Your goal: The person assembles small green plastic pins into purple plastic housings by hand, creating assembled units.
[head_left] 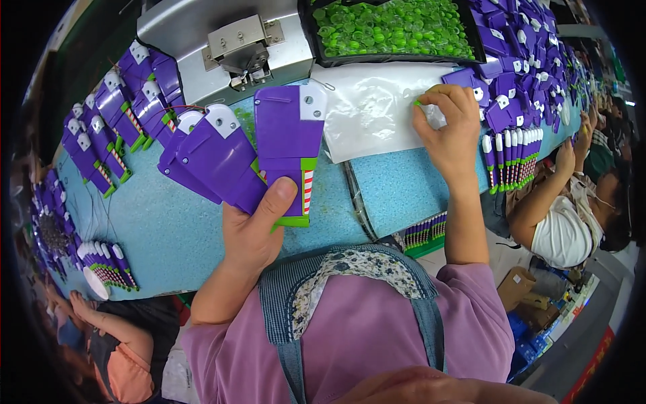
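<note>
Gripping a fan of three purple plastic wing pieces [259, 158], the left hand [252, 229] is closed round their near ends, thumb pressed on the green-edged front one. The right hand [447, 128] is pinched shut on a small green button [417, 103] over a clear plastic bag [370, 114] lying on the blue foam table [182, 229]. Bare foam lies open between the two hands, down to the near table edge. Far of the bag sits a black tray of green buttons [393, 27]; left of it stands a grey metal press [222, 47]. Rows of finished purple pieces [114, 114] crowd the far left, and more [515, 155] line the right, near a neighbouring worker [568, 222].
</note>
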`<state>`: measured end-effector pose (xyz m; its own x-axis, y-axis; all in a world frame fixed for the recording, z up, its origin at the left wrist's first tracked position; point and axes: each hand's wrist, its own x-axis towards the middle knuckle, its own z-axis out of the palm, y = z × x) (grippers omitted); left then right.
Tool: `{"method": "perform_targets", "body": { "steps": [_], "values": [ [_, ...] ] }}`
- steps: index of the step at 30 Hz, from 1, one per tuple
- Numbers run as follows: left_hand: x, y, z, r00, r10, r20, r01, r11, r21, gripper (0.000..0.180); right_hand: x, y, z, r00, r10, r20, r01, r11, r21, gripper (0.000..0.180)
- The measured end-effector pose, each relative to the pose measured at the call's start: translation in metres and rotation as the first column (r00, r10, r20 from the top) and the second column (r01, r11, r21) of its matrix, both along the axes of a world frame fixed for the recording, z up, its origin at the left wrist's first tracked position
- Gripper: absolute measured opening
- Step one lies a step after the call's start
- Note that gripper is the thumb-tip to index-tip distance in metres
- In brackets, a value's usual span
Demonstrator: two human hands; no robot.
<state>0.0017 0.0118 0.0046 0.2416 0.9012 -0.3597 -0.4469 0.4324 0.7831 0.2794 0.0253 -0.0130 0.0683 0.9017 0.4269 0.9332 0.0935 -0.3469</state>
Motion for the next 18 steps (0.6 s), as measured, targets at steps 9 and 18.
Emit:
{"method": "perform_targets", "body": {
  "steps": [9,18],
  "values": [
    [-0.010,-0.003,-0.005,0.981,-0.109,0.162,0.094,0.991,0.100,0.033,-0.006,0.004,0.005,0.993,0.056,-0.109,-0.048,0.996,0.078,0.016],
    [0.003,-0.008,-0.003,0.940,-0.008,-0.342,0.160,0.894,0.419,0.027,-0.067,-0.026,0.028,0.416,0.243,-0.876,-0.443,0.896,0.038,0.019]
  ]
}}
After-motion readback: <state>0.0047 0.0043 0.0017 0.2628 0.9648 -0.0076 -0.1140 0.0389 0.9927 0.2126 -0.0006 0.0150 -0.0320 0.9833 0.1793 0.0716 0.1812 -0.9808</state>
